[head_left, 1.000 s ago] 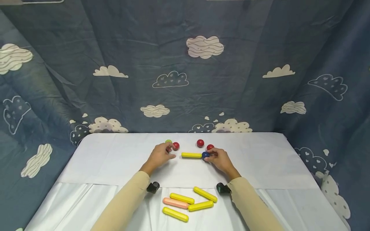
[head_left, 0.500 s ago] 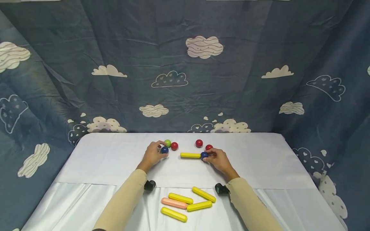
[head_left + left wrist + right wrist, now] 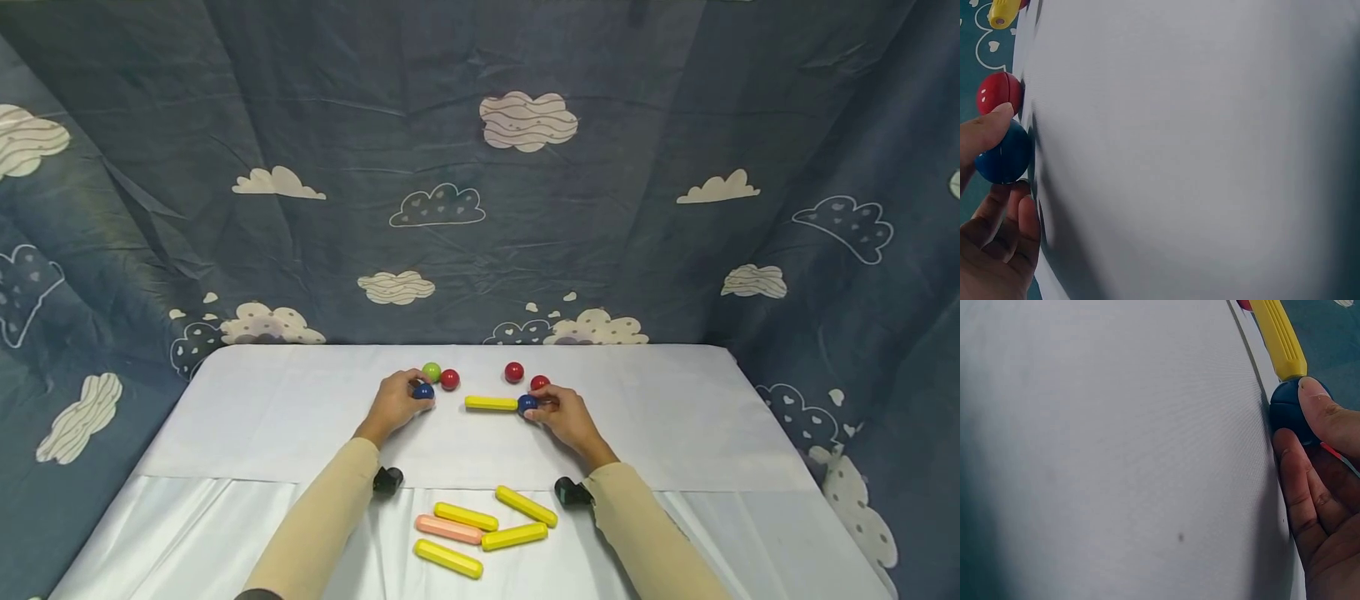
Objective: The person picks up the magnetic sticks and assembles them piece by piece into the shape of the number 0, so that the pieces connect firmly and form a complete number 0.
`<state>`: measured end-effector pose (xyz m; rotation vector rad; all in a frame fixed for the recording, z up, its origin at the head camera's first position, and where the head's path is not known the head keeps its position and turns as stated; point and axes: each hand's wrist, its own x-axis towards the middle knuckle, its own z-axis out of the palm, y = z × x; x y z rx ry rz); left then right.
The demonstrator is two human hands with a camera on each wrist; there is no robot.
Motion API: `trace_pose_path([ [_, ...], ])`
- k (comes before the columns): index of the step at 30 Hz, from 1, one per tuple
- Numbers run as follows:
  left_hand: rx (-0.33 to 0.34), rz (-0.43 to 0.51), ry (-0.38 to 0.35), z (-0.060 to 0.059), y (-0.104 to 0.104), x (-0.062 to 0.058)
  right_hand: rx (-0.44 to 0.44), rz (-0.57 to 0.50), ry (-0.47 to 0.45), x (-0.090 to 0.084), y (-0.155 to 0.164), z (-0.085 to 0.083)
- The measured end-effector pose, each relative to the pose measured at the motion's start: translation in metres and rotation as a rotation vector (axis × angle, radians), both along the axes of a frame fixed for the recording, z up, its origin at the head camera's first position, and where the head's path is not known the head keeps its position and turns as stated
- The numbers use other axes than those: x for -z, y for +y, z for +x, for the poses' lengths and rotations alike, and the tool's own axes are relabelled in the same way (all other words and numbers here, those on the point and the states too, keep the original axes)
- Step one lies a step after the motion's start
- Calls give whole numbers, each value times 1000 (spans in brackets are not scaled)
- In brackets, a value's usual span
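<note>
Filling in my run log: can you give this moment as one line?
left hand pinches blue ball | right hand holds second blue ball at yellow stick end | four sticks lie nearer

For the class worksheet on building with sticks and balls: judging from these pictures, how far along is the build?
Done: one yellow stick lies on the white table with a blue ball at its right end, which the right hand holds. In hand: the left hand pinches a second blue ball, apart from the stick. Left: the green ball, three red balls and five loose sticks near the front edge lie unattached.
</note>
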<state>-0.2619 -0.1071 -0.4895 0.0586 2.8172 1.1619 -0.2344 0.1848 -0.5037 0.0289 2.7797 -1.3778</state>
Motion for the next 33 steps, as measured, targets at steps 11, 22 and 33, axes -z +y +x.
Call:
trace_pose_path([
  [11,16,99,-22,6,-5,-1,-3,9,14,-2,1,1],
  [22,96,151,-62,14,0,-5,-8,-2,19,-1,-1,1],
  [33,147,193,-63,15,7,-1,0,-3,8,-1,-1,1],
])
